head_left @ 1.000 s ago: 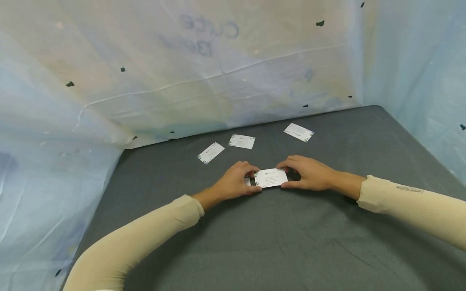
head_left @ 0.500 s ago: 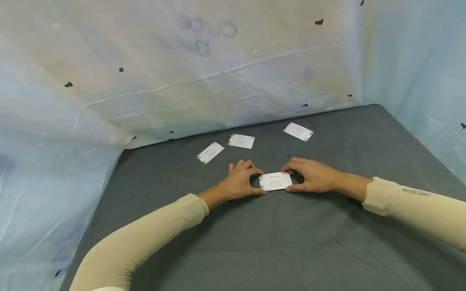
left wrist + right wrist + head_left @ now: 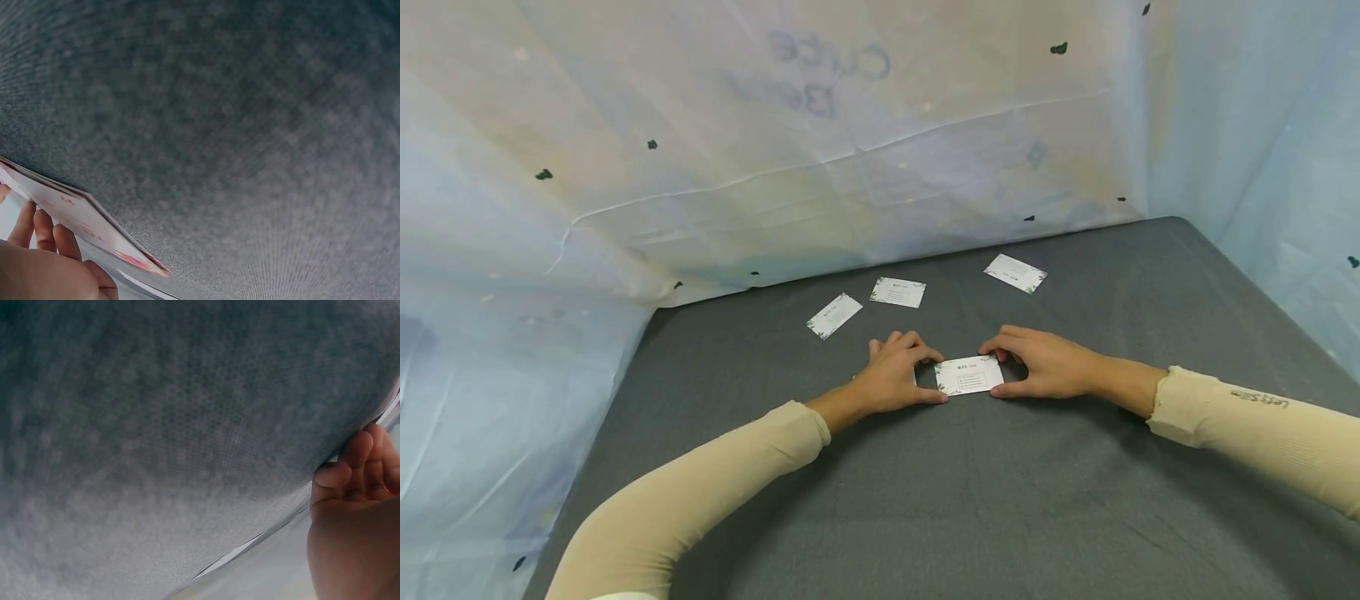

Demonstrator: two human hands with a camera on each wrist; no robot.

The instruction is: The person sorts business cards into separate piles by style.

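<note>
White card stack [image 3: 968, 375] has slid slightly right and squared up since a second ago, lying on the grey counter [image 3: 1000, 500]. Left hand [image 3: 895, 377] and right hand [image 3: 1041, 363] pinch its ends with curled fingers; three loose cards [image 3: 898, 292] lie beyond, not yet gathered.

Both hands meet at a small stack of white cards [image 3: 969, 375] lying on the grey bench [image 3: 1000, 500]. The left hand [image 3: 895, 377] pinches its left end with curled fingers and thumb; the right hand [image 3: 1045, 363] grips the right end the same way. Beige sleeves cover both forearms. Farther back three single cards lie apart: one [image 3: 834, 315] at the left, one [image 3: 898, 292] just beside it, and one [image 3: 1015, 272] off to the right. Pale sheeting [image 3: 775, 150] hangs behind.
</note>
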